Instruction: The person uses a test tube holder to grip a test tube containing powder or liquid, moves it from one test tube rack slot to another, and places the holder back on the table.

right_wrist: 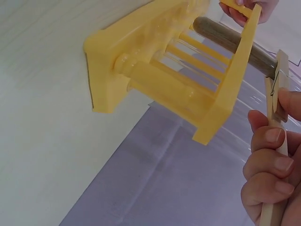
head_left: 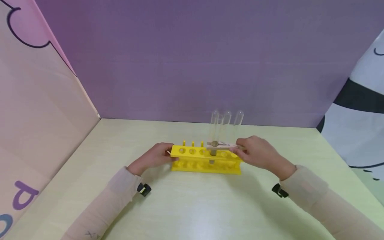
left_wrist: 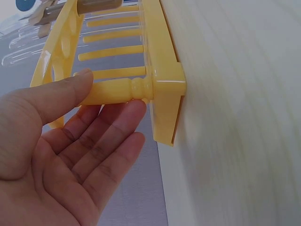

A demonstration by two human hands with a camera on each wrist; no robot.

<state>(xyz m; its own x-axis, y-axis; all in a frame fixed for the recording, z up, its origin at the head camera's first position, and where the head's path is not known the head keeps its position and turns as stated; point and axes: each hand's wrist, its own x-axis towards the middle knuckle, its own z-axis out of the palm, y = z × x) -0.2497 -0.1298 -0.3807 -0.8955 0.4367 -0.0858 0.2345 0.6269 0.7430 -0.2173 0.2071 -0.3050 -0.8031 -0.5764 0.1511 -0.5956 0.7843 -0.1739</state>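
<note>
Though slender, wooden clamp in right fingers' grip, glossy plastic rack in left fingers' pinch.

A left hand pinches the rounded yellow end post of a yellow plastic rack, thumb on one side, fingertips on the other. Slim yellow pegs line up behind that post. A grey-brown cylindrical tube shows between the rack's two plates, and clear round-ended tubes lie beyond the holed plate. The base rests on a pale wood-grain tabletop.
</note>
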